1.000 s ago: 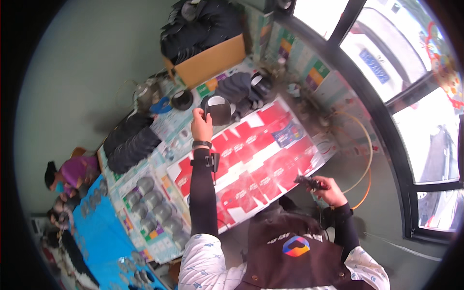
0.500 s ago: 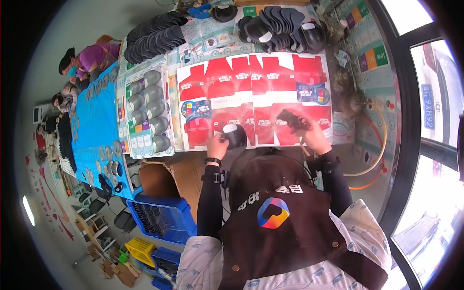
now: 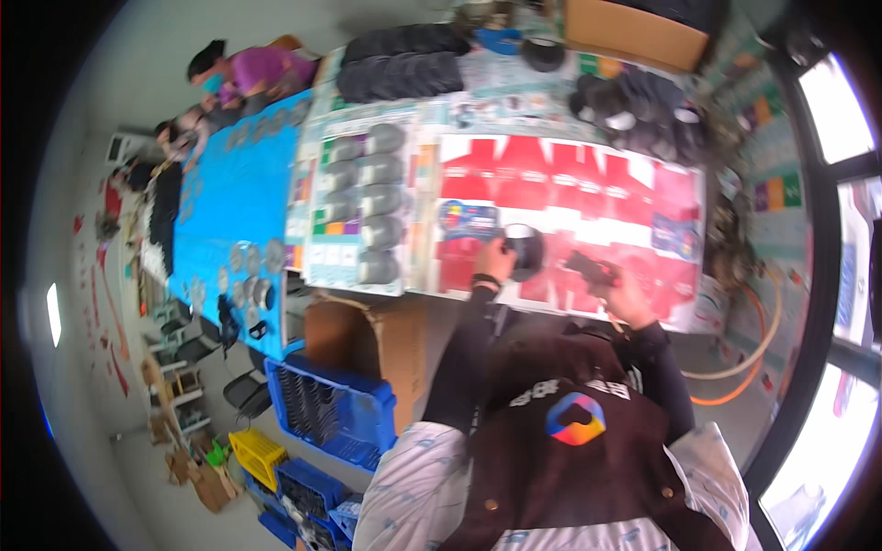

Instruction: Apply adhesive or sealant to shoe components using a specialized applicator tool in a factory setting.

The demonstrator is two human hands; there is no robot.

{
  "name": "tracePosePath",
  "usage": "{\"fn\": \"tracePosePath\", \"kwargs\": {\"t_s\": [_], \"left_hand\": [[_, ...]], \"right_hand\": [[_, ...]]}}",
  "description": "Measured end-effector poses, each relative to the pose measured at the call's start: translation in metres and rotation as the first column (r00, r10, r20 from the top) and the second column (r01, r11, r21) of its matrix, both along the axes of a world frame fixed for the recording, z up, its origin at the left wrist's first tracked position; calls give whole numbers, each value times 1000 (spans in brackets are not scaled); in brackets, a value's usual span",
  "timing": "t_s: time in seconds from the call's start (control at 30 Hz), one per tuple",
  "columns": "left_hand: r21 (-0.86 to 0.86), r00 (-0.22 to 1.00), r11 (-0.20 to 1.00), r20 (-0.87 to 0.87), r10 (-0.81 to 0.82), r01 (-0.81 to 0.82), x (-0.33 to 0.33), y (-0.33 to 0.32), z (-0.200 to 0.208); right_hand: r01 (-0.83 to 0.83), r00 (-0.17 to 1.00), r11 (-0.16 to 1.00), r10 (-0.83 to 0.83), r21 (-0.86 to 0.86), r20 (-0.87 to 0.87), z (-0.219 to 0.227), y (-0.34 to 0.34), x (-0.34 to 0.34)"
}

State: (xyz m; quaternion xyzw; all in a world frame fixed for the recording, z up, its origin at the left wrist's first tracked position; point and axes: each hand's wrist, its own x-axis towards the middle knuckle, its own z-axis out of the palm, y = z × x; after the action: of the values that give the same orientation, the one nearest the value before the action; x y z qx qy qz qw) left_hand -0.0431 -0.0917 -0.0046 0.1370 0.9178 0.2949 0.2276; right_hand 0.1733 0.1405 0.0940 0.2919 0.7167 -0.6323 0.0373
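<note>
My left hand (image 3: 494,261) is closed on the edge of a black dome-shaped pad (image 3: 526,253) with a white patch on top. This pad is held at the near edge of a table laid with red and white printed sheets (image 3: 588,174). To its right, my right hand (image 3: 626,297) grips a dark, ragged, cloth-like piece (image 3: 588,270) over the same sheets. Motion blur hides its exact kind. The pad and the dark piece are apart.
Grey rounded pads (image 3: 382,196) stand in two rows on a board at left. Black curved pads (image 3: 400,77) lie stacked at the back, near a cardboard box (image 3: 634,35). Blue crates (image 3: 335,410) sit below left; orange hose (image 3: 755,335) hangs at right. People work by the blue table (image 3: 234,188).
The whole view has swung left, so the table and both hands appear farther right and are blurred. Both hands keep their holds; the dark piece has come slightly lower toward the sheets.
</note>
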Motion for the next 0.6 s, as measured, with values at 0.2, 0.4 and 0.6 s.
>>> {"fn": "tracePosePath", "kwargs": {"t_s": [0.2, 0.4, 0.6], "left_hand": [[137, 997, 989, 35, -62, 57, -23, -8, -31], [184, 978, 970, 110, -180, 158, -56, -39, -45], [223, 950, 970, 271, -154, 93, -58, -37, -46]], "right_hand": [[-20, 998, 999, 18, 36, 58, 12, -36, -37], [-132, 985, 912, 77, 389, 153, 51, -67, -95], [-203, 973, 886, 134, 418, 190, 46, -87, -129]]}}
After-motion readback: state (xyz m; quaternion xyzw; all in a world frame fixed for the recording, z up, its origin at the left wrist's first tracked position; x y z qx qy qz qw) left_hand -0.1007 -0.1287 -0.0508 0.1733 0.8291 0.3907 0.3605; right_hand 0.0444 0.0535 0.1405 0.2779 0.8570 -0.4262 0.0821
